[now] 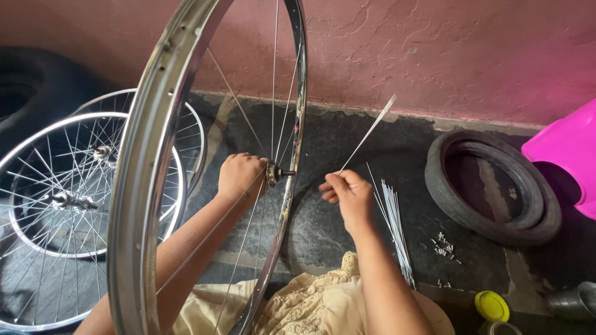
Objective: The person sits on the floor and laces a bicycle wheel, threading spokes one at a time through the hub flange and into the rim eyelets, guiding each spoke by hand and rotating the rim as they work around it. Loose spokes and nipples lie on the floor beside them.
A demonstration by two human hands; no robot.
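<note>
Seen from the head camera, a person is sitting on a dark stone floor (pixel 347 142) against a pink wall (pixel 434 43), working on a bicycle rim (pixel 146 180) standing upright on edge between the arms. The left hand (pixel 241 177) is reaching through the rim and closing in a fist around the hub (pixel 273 172) at its centre, where a few spokes are already running out to the rim. The right hand (pixel 349 193) is pinching a single loose spoke (pixel 369 131) between thumb and fingertips — the spoke is angling up and away toward the wall. Just beside that hand, a bundle of spare spokes (pixel 394 226) is lying on the floor, with small nipples (pixel 442 245) scattered near it. A tyre (pixel 493 186) is lying flat to the right, and two built wheels (pixel 62 205) are lying stacked to the left.
</note>
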